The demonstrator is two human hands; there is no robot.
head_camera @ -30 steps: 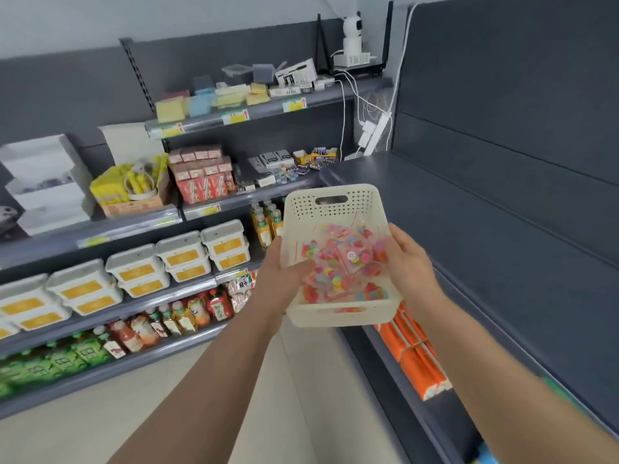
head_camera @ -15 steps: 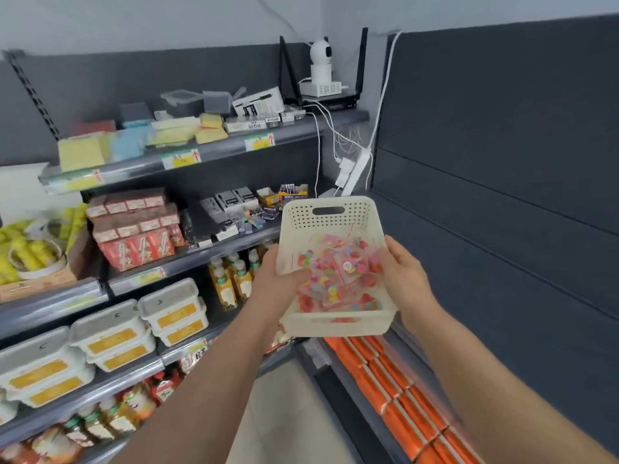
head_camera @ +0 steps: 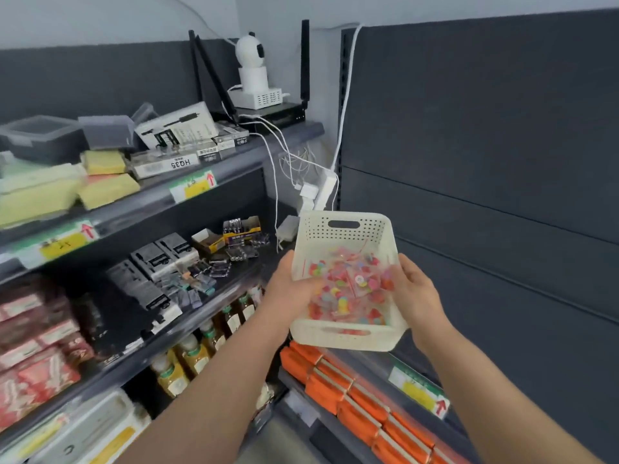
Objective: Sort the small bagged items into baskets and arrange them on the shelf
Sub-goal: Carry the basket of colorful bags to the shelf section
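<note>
A: Holding up a white perforated basket (head_camera: pixel 371 231) in mid-air, right at the corner of the shelving.

B: Gripped from both sides. Clamped on the left wall with the left hand (head_camera: pixel 288 289), part of it lapped over the rim. Curled round the right wall with the right hand (head_camera: pixel 415 296), thumb along the top edge.

A: Loaded with small clear bagged items (head_camera: pixel 348 289), full of bright round bits in pink, yellow and blue. Heaped on the basket floor, toward the near end.

B: Hanging above a row of orange packs (head_camera: pixel 351 396), apart from them. Just right of those, a shelf edge (head_camera: pixel 375 361) with a green-and-yellow price label (head_camera: pixel 418 391).

A: Off to the left, batteries (head_camera: pixel 241 229) and dark boxes on the middle level, bottled drinks (head_camera: pixel 201 346) below.

B: Up top, a white camera (head_camera: pixel 249 61), cables trailing down the corner.
</note>
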